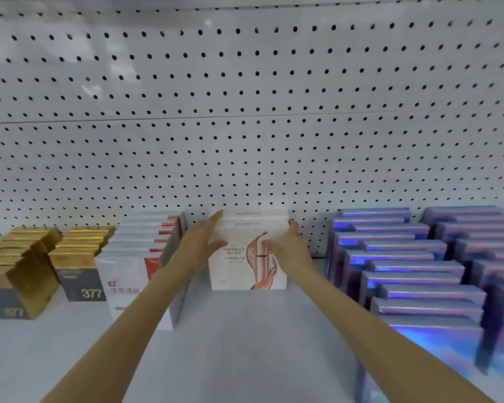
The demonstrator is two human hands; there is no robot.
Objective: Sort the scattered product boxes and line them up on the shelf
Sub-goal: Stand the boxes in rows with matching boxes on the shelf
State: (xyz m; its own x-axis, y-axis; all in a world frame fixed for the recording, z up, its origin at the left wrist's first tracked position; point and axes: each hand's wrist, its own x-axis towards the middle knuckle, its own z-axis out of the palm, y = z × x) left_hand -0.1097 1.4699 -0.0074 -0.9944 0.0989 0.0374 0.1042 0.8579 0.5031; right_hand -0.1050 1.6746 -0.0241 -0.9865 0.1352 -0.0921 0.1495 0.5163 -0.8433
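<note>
Nearly done. Pressing the white boxes (246, 257) together near the shelf's (245, 344) back edge, left hand (204, 242) flat, right hand (291, 248) curled round them (gold boxes (21, 271) and blue boxes (405, 271) already lined up). Only squaring this row left.

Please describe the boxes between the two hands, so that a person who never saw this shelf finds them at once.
Below the pegboard wall, look at the middle of the shelf. A row of boxes stands alone, between the left hand and the right hand. Only these are white with a coral swirl; neighbours are red-edged boxes and purple boxes.
</note>
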